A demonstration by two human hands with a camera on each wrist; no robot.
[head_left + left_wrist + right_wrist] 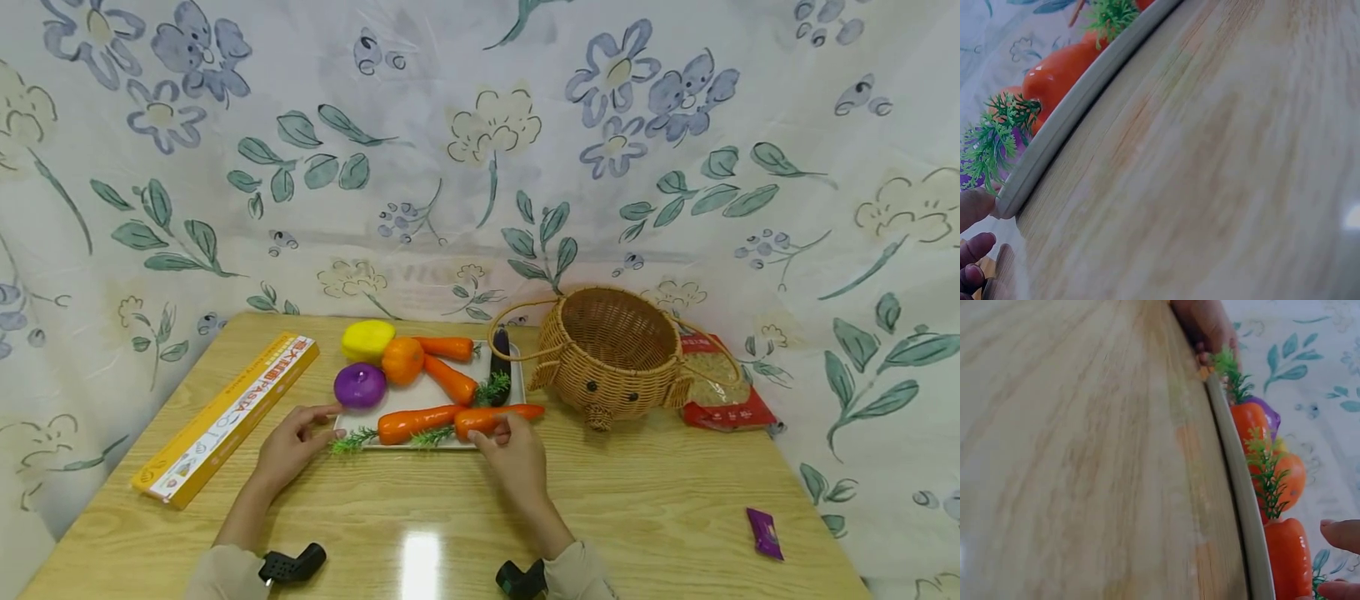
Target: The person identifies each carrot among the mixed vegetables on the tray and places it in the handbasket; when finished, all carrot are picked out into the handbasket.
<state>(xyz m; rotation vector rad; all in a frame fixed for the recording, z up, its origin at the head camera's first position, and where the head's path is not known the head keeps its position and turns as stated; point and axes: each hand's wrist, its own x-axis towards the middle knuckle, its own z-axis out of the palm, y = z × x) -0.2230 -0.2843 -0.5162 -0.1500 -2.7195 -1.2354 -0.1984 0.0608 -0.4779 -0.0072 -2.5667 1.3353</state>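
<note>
My left hand [288,450] is at the near left corner of a white tray [427,389]; a fingertip [977,206] touches its rim, the other fingers loosely bent. My right hand [519,462] is over the right near carrot [487,421], thumb and fingers spread around it; the right wrist view shows a gap between one finger [1342,535] and the carrot. Another orange carrot [408,425] lies beside it. Behind are two more carrots, an orange pumpkin [402,362], a purple onion-like vegetable [360,386], a yellow lemon-like fruit [368,340] and a dark eggplant [500,367].
A yellow pasta box [228,417] lies slantwise on the left. Right of the tray stands a wicker basket [611,358] with an animal face, one handle reaching over the tray. Behind it is a red bag [720,387]; a small purple packet [764,533] lies at the right.
</note>
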